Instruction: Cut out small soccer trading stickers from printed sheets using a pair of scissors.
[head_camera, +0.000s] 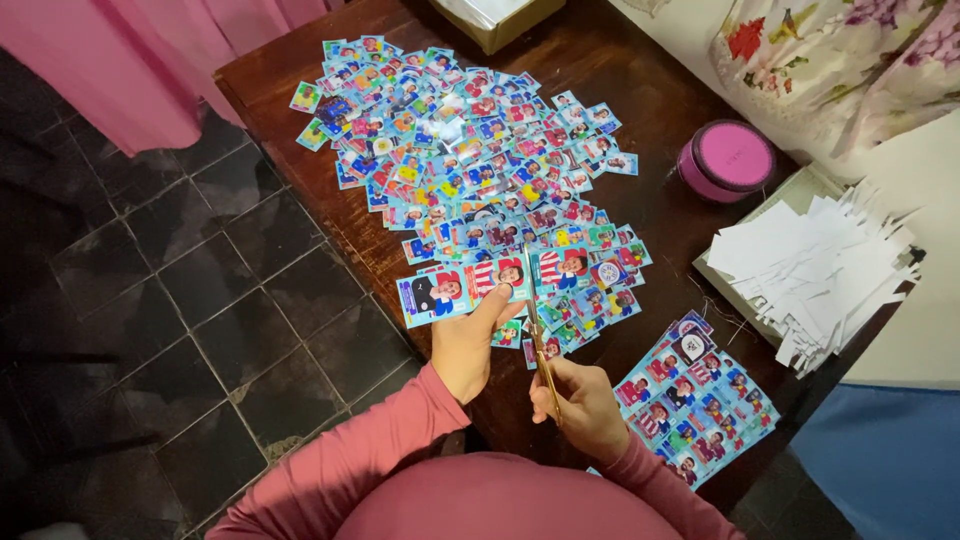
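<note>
Left hand (468, 345) pinching the near edge of a strip of picture stickers (492, 280), kept flat and taut just above the dark wooden worktop (660, 90) so the scissors (537, 330), gripped in the clenched right hand (585, 405), meet it squarely. Strip running long-ways left to right across the view, over the near edge of the pile of cut stickers (470, 140); blades pointing away from the body, crossing that long axis. Uncut sheets (700, 395) close by the right hand, white paper offcuts (815, 270) and a pink round tin (728, 160) farther right, within reach.
</note>
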